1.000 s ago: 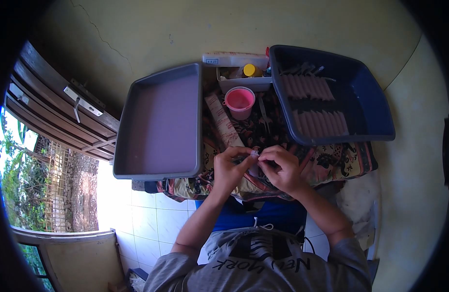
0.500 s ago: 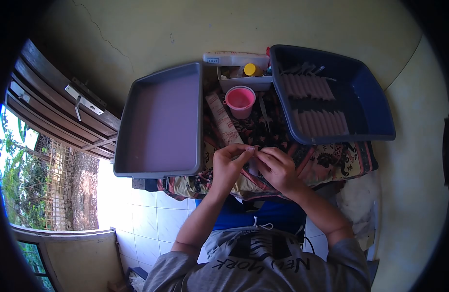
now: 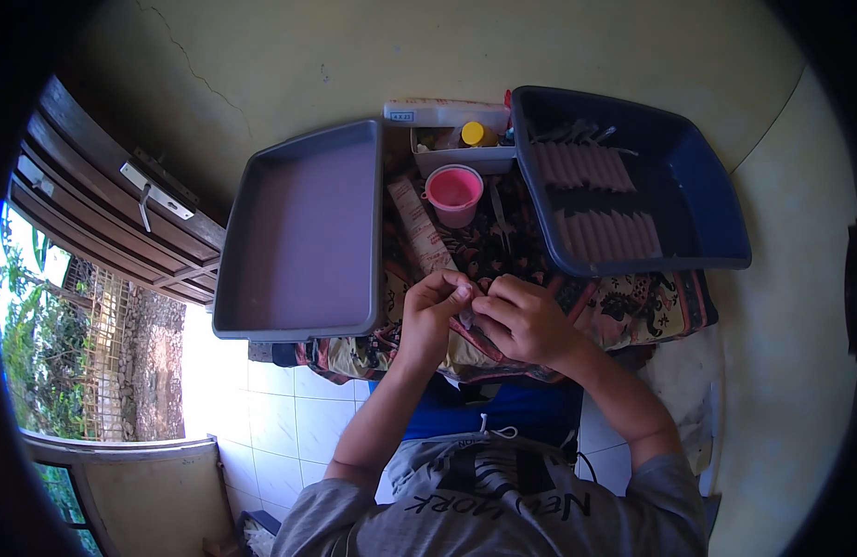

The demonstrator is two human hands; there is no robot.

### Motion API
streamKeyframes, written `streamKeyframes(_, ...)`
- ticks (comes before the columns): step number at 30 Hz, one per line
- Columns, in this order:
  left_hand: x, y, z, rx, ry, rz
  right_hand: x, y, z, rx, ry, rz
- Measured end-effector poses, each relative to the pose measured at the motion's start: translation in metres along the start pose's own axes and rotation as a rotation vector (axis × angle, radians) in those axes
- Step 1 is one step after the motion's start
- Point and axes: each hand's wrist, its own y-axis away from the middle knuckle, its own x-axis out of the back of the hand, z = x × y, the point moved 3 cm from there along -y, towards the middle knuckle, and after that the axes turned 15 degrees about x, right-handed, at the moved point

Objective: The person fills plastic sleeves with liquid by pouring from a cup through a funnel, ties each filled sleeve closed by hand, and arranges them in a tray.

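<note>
My left hand (image 3: 434, 311) is closed in a pinch, thumb against forefinger, at the near edge of the table. Close beside it, my right hand (image 3: 524, 320) has its fingers curled in, the fingertips almost meeting those of the left. Between the two hangs a thin, pale clear plastic bag (image 3: 465, 319), mostly covered by the fingers. Just beyond the hands lies a long white packet with red print (image 3: 419, 226). A pink cup (image 3: 454, 212) stands behind it, with a slim knife-like utensil (image 3: 500, 215) to its right.
A grey tray of pinkish-purple liquid (image 3: 303, 232) stands on the left. The dark blue tub (image 3: 693, 204) on the right holds two rows of filled pinkish tubes (image 3: 609, 235). At the back, a box (image 3: 484, 161) contains a yellow-lidded jar (image 3: 475, 135). Patterned cloth (image 3: 623, 311) covers the table.
My hands have shifted slightly left, and the fingertips have changed their grip on the plastic bag. My right hand is curled more tightly. Trays and cup stay put on the table.
</note>
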Motion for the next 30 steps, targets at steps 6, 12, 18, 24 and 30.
streamKeyframes(6, 0.005, 0.002, -0.01, -0.061, 0.042, 0.025, -0.006, 0.01, 0.001, 0.045, 0.069, 0.008)
streamKeyframes(12, 0.002, 0.009, -0.016, -0.091, 0.11, -0.004, -0.01, 0.021, -0.004, -0.067, 0.053, 0.003)
streamKeyframes(18, -0.001, 0.006, -0.019, -0.071, 0.183, -0.074, -0.004, 0.021, -0.004, -0.281, -0.083, 0.083)
streamKeyframes(24, -0.016, 0.015, 0.004, -0.076, 0.203, -0.192, 0.005, 0.011, -0.003, -0.124, -0.143, 0.037)
streamKeyframes(30, -0.012, 0.018, -0.004, 0.052, 0.17, -0.218, 0.019, 0.007, -0.005, 0.207, -0.126, -0.212)
